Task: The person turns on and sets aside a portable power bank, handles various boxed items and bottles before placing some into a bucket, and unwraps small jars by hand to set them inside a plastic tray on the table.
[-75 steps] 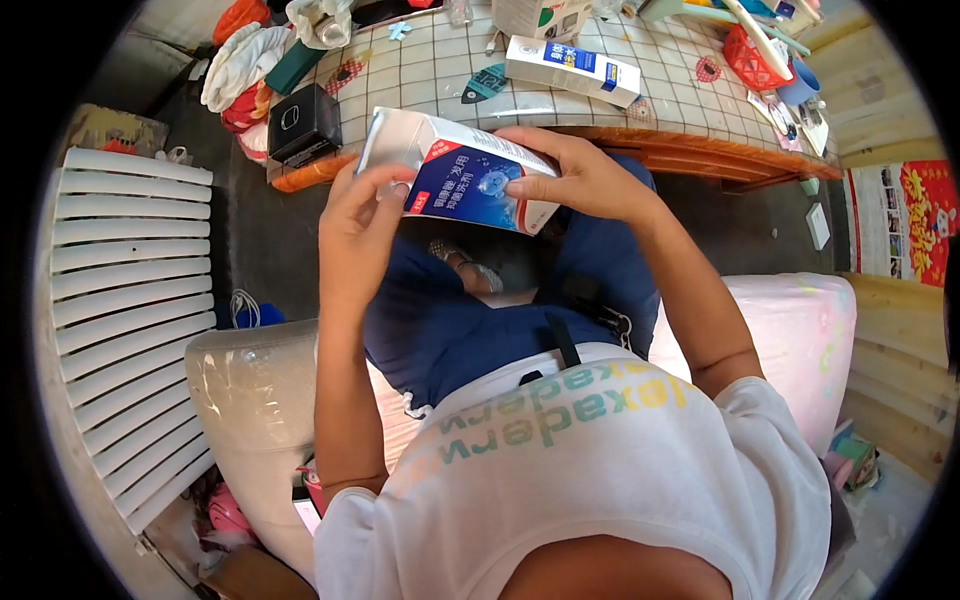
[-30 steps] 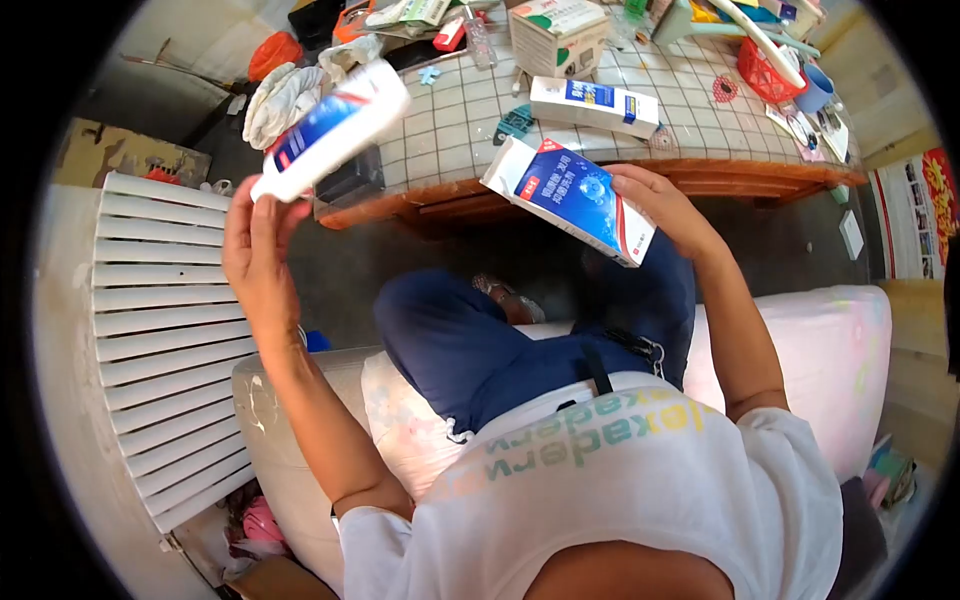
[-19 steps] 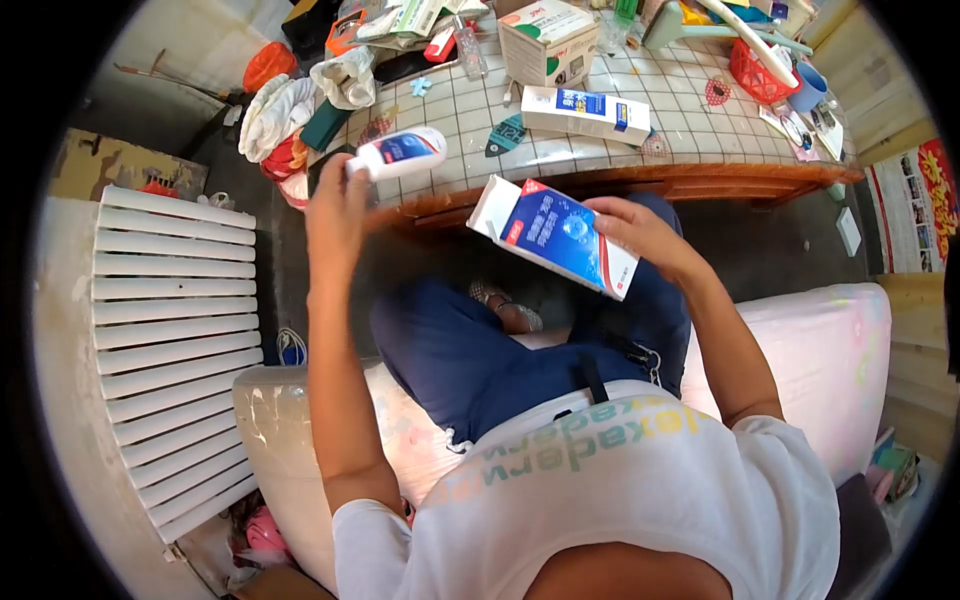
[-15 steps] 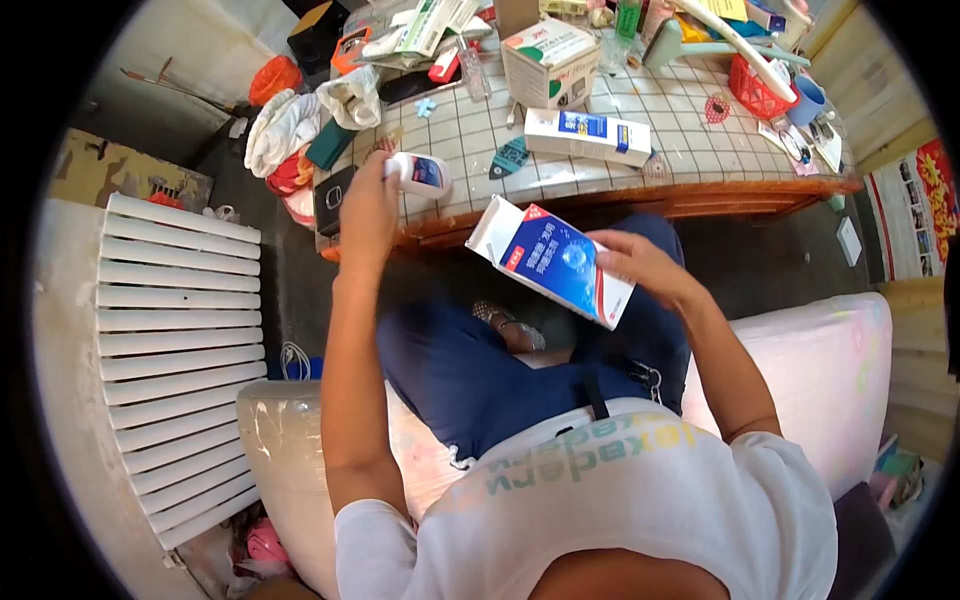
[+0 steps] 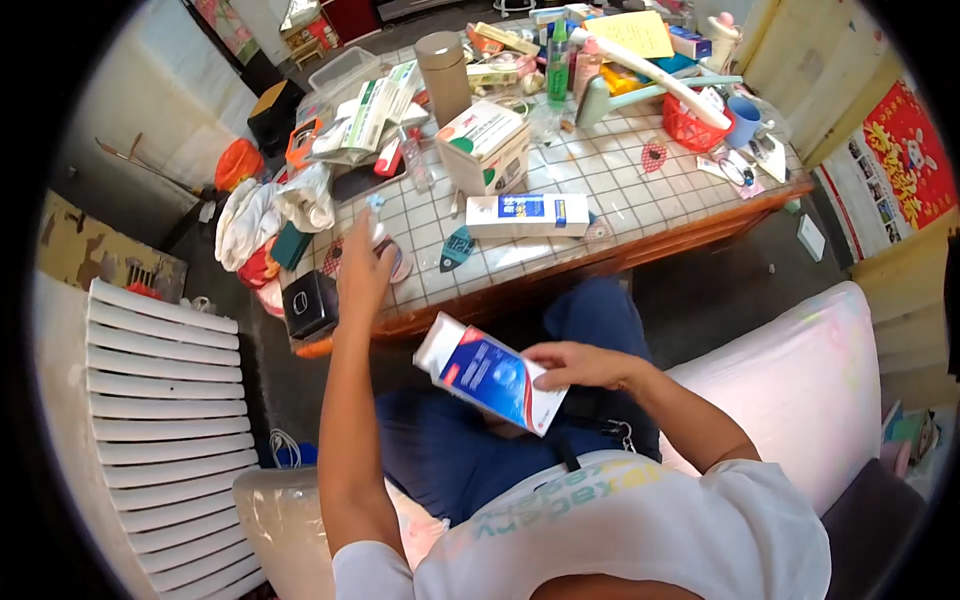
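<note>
My left hand (image 5: 362, 272) is at the table's near left edge, its fingers and thumb around a small white bottle (image 5: 401, 268). The bottle is upright at the tabletop and partly hidden by the hand. My right hand (image 5: 585, 365) grips the lower end of a blue and white carton (image 5: 492, 375) with a red corner. The carton is tilted over my lap, and its white end flap stands open at the upper left. Another white and blue box (image 5: 528, 215) lies on the table beyond it, beside a teal fish-shaped print (image 5: 457, 248).
A white carton (image 5: 484, 150), a metal tumbler (image 5: 443, 80) and a red basket (image 5: 695, 125) with a blue cup (image 5: 742, 122) stand on the tiled table (image 5: 610, 180). A black box (image 5: 310, 305) sits at its left corner. A white radiator (image 5: 170, 420) is at left.
My left hand has brought the white bottle down to the tabletop, now upright. My right hand has drawn the carton closer to my lap. The view has tilted up, showing more of the table.
</note>
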Available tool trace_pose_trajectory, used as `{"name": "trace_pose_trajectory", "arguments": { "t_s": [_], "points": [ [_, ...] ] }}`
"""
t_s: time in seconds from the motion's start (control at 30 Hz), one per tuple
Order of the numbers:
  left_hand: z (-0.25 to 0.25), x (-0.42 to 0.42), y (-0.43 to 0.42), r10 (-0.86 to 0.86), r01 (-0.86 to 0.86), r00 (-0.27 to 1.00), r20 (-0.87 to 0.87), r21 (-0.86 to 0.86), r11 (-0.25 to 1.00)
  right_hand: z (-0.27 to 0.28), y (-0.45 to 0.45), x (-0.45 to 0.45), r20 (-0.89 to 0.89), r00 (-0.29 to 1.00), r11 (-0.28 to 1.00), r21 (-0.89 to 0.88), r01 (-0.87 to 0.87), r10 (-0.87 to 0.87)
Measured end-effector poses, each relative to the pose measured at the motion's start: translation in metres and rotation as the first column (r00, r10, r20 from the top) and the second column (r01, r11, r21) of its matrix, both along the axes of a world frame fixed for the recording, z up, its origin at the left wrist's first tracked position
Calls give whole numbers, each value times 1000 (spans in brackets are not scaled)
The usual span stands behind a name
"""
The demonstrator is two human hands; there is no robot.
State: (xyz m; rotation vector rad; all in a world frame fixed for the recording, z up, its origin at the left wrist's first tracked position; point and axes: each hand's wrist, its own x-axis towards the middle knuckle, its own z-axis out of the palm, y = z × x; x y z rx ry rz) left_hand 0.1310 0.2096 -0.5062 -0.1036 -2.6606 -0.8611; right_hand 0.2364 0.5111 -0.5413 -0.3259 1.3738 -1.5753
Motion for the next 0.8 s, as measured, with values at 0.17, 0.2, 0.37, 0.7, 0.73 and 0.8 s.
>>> {"name": "trace_pose_trajectory", "arguments": {
  "t_s": [0.17, 0.2, 0.37, 0.7, 0.73, 0.8],
  "points": [
    [-3, 6, -5, 35, -34, 999, -13, 52, 998, 43, 5, -36, -180, 930, 935, 218, -280, 321],
    [-7, 3, -11, 27, -25, 998, -53, 34, 999, 43, 9, -62, -306, 912, 956, 195, -220, 273],
    [-9, 7, -14, 22, -10, 997, -70, 160, 987, 219, 45, -241, 73, 843, 570, -705, 421, -533],
    [-22, 17, -7, 139, -165, 983, 118, 246, 955, 138, 14, -156, -689, 538, 828, -166, 536, -486],
    [-24, 14, -9, 153, -176, 982, 106, 255, 951, 118, 12, -145, -664, 598, 860, -139, 491, -449],
    [-25, 8, -6, 153, -149, 988, 11, 311, 939, 91, 4, -124, -584, 721, 903, -48, 427, -372]
  ]
}}
